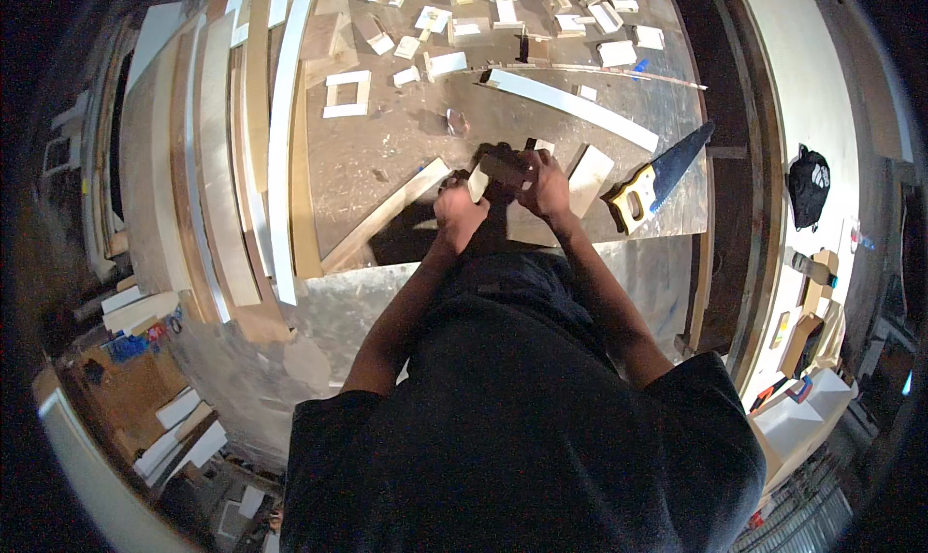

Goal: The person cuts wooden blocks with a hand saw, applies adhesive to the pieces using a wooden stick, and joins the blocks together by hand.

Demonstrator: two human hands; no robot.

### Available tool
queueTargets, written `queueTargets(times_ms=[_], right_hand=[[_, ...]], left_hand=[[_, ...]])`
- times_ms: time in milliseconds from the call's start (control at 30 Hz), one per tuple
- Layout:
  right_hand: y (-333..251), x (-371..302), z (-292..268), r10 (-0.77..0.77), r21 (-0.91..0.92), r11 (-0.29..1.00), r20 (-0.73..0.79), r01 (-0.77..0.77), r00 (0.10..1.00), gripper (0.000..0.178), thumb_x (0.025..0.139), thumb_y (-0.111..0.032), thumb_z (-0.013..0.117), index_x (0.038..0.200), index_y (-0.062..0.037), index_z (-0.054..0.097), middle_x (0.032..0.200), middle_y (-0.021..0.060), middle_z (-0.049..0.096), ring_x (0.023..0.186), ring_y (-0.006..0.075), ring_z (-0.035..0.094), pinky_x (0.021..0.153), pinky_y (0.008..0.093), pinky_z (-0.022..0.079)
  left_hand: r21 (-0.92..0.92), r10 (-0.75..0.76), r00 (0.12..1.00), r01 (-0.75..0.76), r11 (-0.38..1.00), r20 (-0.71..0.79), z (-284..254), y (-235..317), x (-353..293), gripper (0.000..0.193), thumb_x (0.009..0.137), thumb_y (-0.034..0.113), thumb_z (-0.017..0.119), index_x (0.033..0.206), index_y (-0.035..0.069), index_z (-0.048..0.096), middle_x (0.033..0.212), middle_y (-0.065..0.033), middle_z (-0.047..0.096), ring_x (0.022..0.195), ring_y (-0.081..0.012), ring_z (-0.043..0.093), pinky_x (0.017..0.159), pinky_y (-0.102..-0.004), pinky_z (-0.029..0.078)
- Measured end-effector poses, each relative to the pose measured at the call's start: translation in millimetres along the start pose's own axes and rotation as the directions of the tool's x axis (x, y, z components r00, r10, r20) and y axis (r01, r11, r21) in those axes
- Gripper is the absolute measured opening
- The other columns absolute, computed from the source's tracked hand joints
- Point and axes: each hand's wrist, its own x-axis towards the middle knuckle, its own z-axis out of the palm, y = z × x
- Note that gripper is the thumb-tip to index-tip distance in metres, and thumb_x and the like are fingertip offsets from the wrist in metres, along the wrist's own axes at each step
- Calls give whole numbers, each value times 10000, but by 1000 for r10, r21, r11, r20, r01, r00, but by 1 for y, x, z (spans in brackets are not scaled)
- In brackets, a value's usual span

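Note:
My left hand (458,212) is closed round a small pale wood piece (478,181) near the front edge of the workbench. Close beside it, my right hand (547,188) grips a dark brown block (507,169), partly in shadow; its exact kind I cannot make out. The two held pieces meet or overlap between my hands. A long wood strip (387,215) lies slantwise left of my left hand. Just right of my right hand rests a short pale board (591,176). Farther right is a handsaw (663,180) with a yellow and black handle, its blade pointing away.
Several small wooden frames and blocks (468,28) are scattered over the far bench. A white-faced strip (575,108) lies diagonally beyond my hands. Long boards (227,157) are stacked at the left. On the right, a pale surface holds a black bag (809,188).

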Motion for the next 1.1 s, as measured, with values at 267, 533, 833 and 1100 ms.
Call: queueTargets(times_ms=[267, 533, 833, 1100], right_hand=[[-16, 12, -17, -58, 15, 998, 316, 56, 947, 893, 642, -321, 946, 1418, -132, 547, 1310, 184, 628, 1156, 393, 632, 1001, 496, 524], [-16, 15, -16, -43, 212, 977, 346, -33, 937, 853, 691, -384, 925, 1398, -90, 549, 1261, 174, 657, 1160, 346, 643, 934, 441, 565], [-28, 5, 20, 112, -322, 947, 316, -5, 942, 651, 846, -364, 760, 1405, -119, 534, 1171, 177, 669, 1177, 335, 632, 905, 442, 584], [-1, -3, 26, 257, -188, 955, 123, -231, 959, 446, 816, -409, 774, 1098, -80, 671, 1062, 190, 694, 962, 386, 704, 821, 482, 572]], left_hand=[[-319, -11, 1000, 12, 948, 4, -34, -24, 5, 428, 639, 358, 873, 834, 18, 700, 809, -173, 719, 758, -322, 712, 721, -425, 569], [-605, 16, 977, 118, 787, 210, -50, -48, 16, 316, 769, 234, 818, 927, -15, 704, 766, -92, 698, 668, -171, 642, 616, -333, 519], [-802, 4, 841, 514, 303, 541, -47, -65, 5, 443, 895, 194, 748, 1261, -30, 638, 1049, -107, 702, 875, -208, 706, 723, -390, 635], [-838, -45, 904, 413, 356, 426, -27, -73, 5, 332, 909, 175, 793, 1180, 20, 679, 1035, -61, 704, 897, -146, 691, 740, -339, 625]])
